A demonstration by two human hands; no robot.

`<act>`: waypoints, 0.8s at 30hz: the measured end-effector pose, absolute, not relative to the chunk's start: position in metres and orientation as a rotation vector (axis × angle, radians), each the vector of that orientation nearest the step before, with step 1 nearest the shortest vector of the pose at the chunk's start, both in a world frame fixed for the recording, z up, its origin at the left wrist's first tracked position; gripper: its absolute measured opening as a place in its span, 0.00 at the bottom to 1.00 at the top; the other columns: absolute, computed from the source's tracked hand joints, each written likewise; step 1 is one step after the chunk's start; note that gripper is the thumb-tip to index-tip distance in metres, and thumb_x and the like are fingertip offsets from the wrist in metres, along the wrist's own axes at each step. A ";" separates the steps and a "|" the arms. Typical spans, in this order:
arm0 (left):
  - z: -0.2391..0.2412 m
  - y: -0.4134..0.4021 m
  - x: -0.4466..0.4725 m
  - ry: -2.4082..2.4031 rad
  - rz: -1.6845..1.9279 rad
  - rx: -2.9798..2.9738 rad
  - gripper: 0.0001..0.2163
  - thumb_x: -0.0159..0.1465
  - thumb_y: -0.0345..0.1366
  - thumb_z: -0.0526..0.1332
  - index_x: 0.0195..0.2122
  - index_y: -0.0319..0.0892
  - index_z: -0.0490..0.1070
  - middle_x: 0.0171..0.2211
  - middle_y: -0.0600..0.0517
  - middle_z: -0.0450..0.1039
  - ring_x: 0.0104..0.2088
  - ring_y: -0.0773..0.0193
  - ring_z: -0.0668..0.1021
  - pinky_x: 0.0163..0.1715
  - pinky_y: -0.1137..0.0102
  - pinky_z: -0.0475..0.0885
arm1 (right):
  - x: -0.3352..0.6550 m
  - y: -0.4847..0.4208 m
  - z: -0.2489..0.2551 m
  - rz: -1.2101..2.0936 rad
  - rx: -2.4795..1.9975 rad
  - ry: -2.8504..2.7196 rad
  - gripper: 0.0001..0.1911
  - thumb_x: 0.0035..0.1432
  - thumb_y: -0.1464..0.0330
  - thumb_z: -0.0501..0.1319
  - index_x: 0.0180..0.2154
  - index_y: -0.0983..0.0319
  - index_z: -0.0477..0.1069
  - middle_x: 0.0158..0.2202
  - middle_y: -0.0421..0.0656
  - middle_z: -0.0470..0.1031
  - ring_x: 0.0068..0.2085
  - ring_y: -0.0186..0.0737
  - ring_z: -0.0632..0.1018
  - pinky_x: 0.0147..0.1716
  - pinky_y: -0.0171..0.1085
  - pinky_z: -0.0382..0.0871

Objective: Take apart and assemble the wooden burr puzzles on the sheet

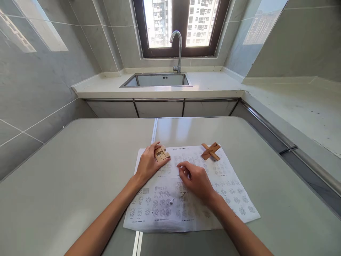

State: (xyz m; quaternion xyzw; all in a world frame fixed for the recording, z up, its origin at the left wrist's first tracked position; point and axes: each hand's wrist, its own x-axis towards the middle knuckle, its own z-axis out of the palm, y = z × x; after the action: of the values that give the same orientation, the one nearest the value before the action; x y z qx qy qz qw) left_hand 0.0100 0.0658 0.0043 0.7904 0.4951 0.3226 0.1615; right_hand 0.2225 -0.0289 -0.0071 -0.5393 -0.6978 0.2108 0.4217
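My left hand [149,161] is closed round the side of a small wooden block puzzle [161,153], thumb along its near edge and fingers along its far edge. The puzzle rests on a large printed instruction sheet [170,181] full of small line diagrams. Over the middle of the sheet, my right hand [196,177] is loosely curled, its index finger pointing left, and nothing shows in it. To its upper right lies a brown wooden piece set, crossed in an X shape [211,151], apart from both hands.
The sheet has small torn holes and lies on a pale table [80,170] with a seam down its middle. Beyond the table are a white counter [213,83], a steel sink [157,81] and a tap [179,51] below a window. A metal rail [274,131] runs along the right.
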 end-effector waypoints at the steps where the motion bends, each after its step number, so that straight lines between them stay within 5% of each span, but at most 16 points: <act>1: 0.004 0.060 0.008 1.356 0.940 2.274 0.35 0.58 0.44 0.76 0.64 0.48 0.64 0.53 0.48 0.79 0.53 0.50 0.81 0.55 0.55 0.77 | 0.222 -0.029 -0.007 0.549 -1.357 -1.719 0.10 0.69 0.67 0.56 0.43 0.59 0.76 0.28 0.40 0.77 0.26 0.37 0.75 0.29 0.36 0.67; 4: 0.007 0.042 0.005 1.175 0.973 2.364 0.36 0.58 0.43 0.77 0.65 0.50 0.64 0.54 0.47 0.78 0.55 0.50 0.80 0.57 0.55 0.77 | 0.220 -0.028 -0.004 0.707 -1.378 -1.600 0.11 0.70 0.62 0.58 0.45 0.59 0.76 0.35 0.43 0.80 0.29 0.39 0.77 0.30 0.37 0.69; 8: 0.018 0.022 0.007 0.963 0.948 2.451 0.33 0.61 0.44 0.75 0.65 0.50 0.65 0.54 0.46 0.77 0.54 0.51 0.80 0.53 0.57 0.78 | 0.219 -0.029 0.001 1.186 -1.251 -1.484 0.18 0.70 0.54 0.60 0.49 0.61 0.75 0.29 0.40 0.78 0.29 0.40 0.78 0.31 0.37 0.71; 11: 0.030 0.013 0.012 0.899 0.930 2.449 0.29 0.65 0.46 0.72 0.65 0.48 0.67 0.53 0.44 0.77 0.53 0.51 0.80 0.53 0.57 0.78 | 0.219 -0.030 0.004 1.412 -1.072 -1.423 0.19 0.70 0.51 0.60 0.43 0.61 0.76 0.28 0.39 0.77 0.29 0.38 0.77 0.33 0.36 0.71; 16: 0.039 0.006 0.020 0.861 0.942 2.362 0.30 0.64 0.47 0.72 0.64 0.48 0.67 0.57 0.41 0.77 0.58 0.47 0.79 0.59 0.52 0.76 | 0.222 -0.032 0.009 1.577 -1.073 -1.373 0.23 0.69 0.47 0.58 0.41 0.61 0.73 0.22 0.36 0.72 0.20 0.32 0.63 0.21 0.33 0.58; 20: 0.035 0.005 0.022 0.803 1.004 2.252 0.34 0.59 0.48 0.76 0.64 0.48 0.68 0.64 0.39 0.71 0.65 0.44 0.74 0.64 0.48 0.71 | 0.224 -0.032 0.012 1.596 -1.068 -1.320 0.22 0.66 0.48 0.62 0.39 0.61 0.75 0.22 0.36 0.71 0.20 0.32 0.65 0.21 0.33 0.61; 24: 0.032 0.008 0.025 0.822 1.101 1.940 0.36 0.52 0.48 0.80 0.60 0.47 0.71 0.64 0.39 0.71 0.62 0.44 0.77 0.66 0.48 0.70 | 0.226 -0.032 0.012 1.528 -1.134 -1.235 0.18 0.65 0.52 0.63 0.35 0.61 0.74 0.23 0.37 0.72 0.21 0.33 0.65 0.22 0.33 0.61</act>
State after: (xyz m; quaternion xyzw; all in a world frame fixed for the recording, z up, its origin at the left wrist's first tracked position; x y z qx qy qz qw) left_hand 0.0253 0.0085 0.0315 0.7572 0.3209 0.4297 0.3730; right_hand 0.2263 -0.0317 0.0122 -0.4529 -0.4935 0.6104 0.4228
